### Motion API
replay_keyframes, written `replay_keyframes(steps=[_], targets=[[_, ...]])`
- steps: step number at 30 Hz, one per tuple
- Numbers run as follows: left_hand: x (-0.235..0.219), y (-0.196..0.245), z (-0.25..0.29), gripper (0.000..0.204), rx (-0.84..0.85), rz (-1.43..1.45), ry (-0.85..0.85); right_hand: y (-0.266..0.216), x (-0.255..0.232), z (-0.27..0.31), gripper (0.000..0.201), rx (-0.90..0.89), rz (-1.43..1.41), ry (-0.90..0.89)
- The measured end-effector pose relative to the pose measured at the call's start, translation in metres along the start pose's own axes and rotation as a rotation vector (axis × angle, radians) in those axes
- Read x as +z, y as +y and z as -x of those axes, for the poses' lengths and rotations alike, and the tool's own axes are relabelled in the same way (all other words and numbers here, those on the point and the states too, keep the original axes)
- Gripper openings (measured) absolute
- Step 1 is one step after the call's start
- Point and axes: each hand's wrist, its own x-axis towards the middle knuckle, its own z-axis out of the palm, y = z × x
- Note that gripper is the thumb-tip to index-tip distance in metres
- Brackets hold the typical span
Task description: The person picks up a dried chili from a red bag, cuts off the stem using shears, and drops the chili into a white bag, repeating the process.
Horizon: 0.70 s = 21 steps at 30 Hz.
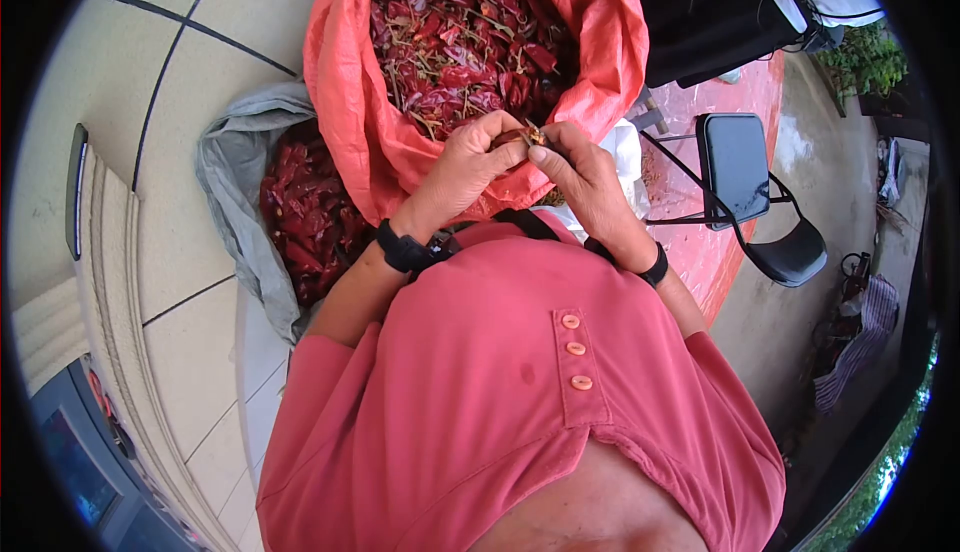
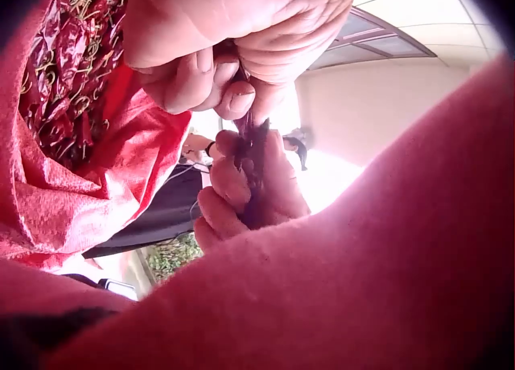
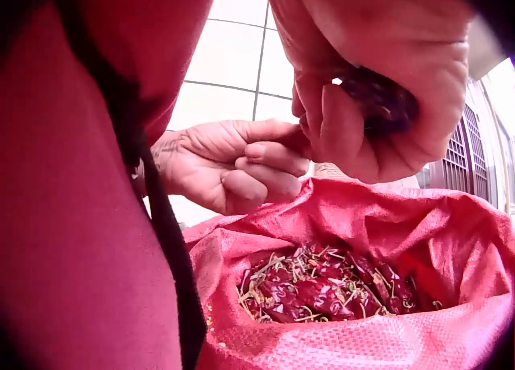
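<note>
On the far side, a large red sack (image 1: 335,72) is filled with dried chilies (image 1: 470,42); to its left, red chilies (image 1: 305,222) are held in a smaller grey sack (image 1: 235,182). At the red sack's near rim, a dark chili (image 2: 256,149) is pinched by the left hand (image 1: 460,167) and right hand (image 1: 590,177).

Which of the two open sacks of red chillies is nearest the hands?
The red sack: in the head view, the left hand and right hand are over its near side. The grey sack sits farther off, to the left.
</note>
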Motion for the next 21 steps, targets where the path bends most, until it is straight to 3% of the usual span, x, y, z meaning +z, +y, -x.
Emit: replay_keyframes(steps=[3, 5, 8, 10, 13, 16, 17, 18, 20, 21], targets=[[0.019, -0.002, 0.003, 0.014, -0.04, 0.019, -0.166, -0.007, 0.0, -0.007, 0.03, 0.012, 0.077, 0.056], [0.021, -0.01, 0.002, 0.015, -0.024, 0.04, -0.14, -0.015, -0.004, -0.012, 0.029, 0.037, 0.15, 0.126], [0.01, -0.004, 0.003, 0.017, -0.016, -0.073, -0.122, -0.013, -0.011, -0.005, 0.029, -0.182, 0.086, 0.36], [0.006, 0.003, 0.007, 0.018, -0.076, 0.003, -0.147, -0.006, -0.022, 0.008, 0.029, -0.112, 0.084, 0.344], [0.0, 0.026, 0.02, 0.019, -0.11, -0.049, -0.052, 0.023, -0.03, 0.028, 0.032, -0.042, 0.11, 0.241], [-0.023, 0.041, 0.044, 0.021, -0.005, -0.214, 0.165, 0.061, -0.023, 0.039, 0.038, 0.175, 0.163, 0.041], [-0.035, 0.042, 0.053, 0.022, 0.065, -0.355, 0.315, 0.062, -0.022, 0.04, 0.04, 0.359, 0.181, -0.047], [-0.049, 0.041, 0.063, 0.024, 0.136, -0.496, 0.464, 0.075, -0.019, 0.042, 0.042, 0.353, 0.225, -0.026], [-0.083, 0.044, 0.084, 0.027, -0.007, -0.696, 0.736, 0.131, -0.002, 0.052, 0.046, 0.343, 0.311, 0.01], [-0.094, 0.046, 0.093, 0.028, -0.056, -0.825, 0.793, 0.154, 0.004, 0.054, 0.045, 0.322, 0.348, 0.062]])
